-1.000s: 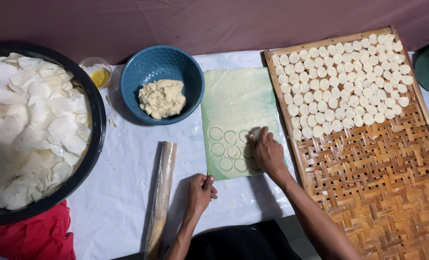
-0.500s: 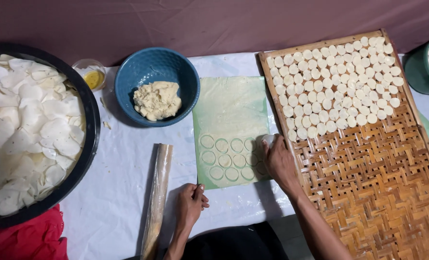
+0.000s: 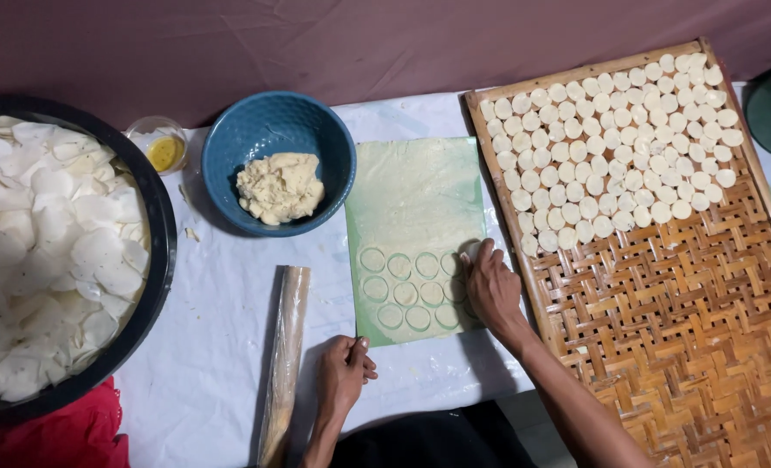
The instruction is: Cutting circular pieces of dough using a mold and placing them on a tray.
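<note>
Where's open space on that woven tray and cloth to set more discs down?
The woven tray is bare across its near half, below the rows of dough discs. Its far half is packed. White cloth lies free between the black basin and rolling pin.

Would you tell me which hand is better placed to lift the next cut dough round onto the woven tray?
Right, probably. The right hand rests on the dough sheet among the rounds, beside the woven tray; the left hand sits off the sheet, farther away.

I work in a home food-making spot: my woven bamboo tray [image 3: 680,329] of dough rounds at right, blue dough bowl [image 3: 230,156] upper center.
</note>
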